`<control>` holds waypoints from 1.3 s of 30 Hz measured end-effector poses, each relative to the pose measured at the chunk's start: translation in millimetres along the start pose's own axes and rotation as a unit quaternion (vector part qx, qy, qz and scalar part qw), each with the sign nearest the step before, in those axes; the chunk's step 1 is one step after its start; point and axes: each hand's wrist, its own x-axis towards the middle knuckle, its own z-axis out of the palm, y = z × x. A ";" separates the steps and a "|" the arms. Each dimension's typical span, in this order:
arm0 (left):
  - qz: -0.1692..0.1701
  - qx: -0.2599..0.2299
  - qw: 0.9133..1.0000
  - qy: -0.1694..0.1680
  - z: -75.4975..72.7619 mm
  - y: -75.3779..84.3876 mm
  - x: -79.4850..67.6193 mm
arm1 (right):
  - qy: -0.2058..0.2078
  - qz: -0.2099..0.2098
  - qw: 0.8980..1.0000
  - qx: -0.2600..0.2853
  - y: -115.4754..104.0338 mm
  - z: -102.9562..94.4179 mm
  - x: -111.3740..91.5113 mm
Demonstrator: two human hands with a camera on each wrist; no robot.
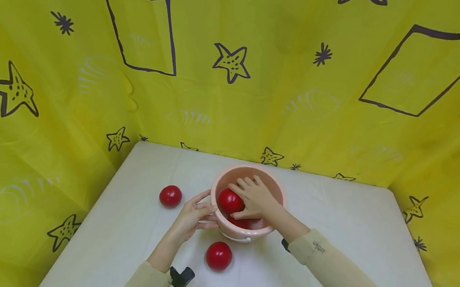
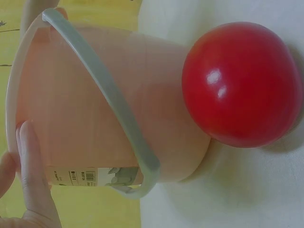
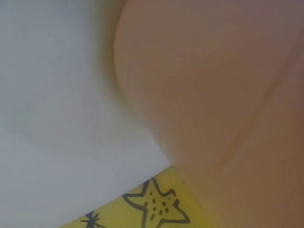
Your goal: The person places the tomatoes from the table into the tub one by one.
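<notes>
A pink bucket (image 1: 216, 186) stands on the white-covered table. My left hand (image 1: 190, 216) holds it at the left rim, with the thumb at the edge and fingers against the outer wall. Inside the bucket, my right hand (image 1: 255, 199) grips a glossy red ball (image 1: 229, 201), fingers over its top and thumb on the near side. Part of another red ball (image 1: 242, 222) shows beneath that hand. In the left wrist view the bucket's pale handle (image 2: 107, 88) hangs down across its wall. The right wrist view shows the bucket's outer wall (image 3: 223, 95) but not the hand.
One red ball (image 1: 171, 196) lies on the table left of the bucket. Another red ball (image 1: 219, 256) sits close in front of it. A yellow curtain (image 1: 258, 104) with star drawings stands around the back and sides of the white table (image 1: 328, 245).
</notes>
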 end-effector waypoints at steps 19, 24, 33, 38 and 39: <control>-0.001 0.014 1.000 0.005 -1.1 -0.7 -1.7 | -0.085 0.010 0.995 -0.057 -13.3 5.5 10.8; -0.003 0.008 1.000 0.004 -0.7 -0.2 -1.6 | -0.077 0.010 0.996 -0.041 -12.4 4.8 9.0; -0.005 0.000 1.000 0.001 -0.2 -0.8 -0.1 | 0.075 0.063 0.985 0.145 5.8 -18.0 -10.7; -0.004 0.001 1.000 0.002 -0.5 -1.0 0.6 | 0.181 0.179 0.903 0.345 29.1 -32.5 -37.9; -0.003 0.003 1.000 0.002 -0.6 -0.9 0.7 | 0.194 0.198 0.883 0.378 34.6 -33.1 -43.6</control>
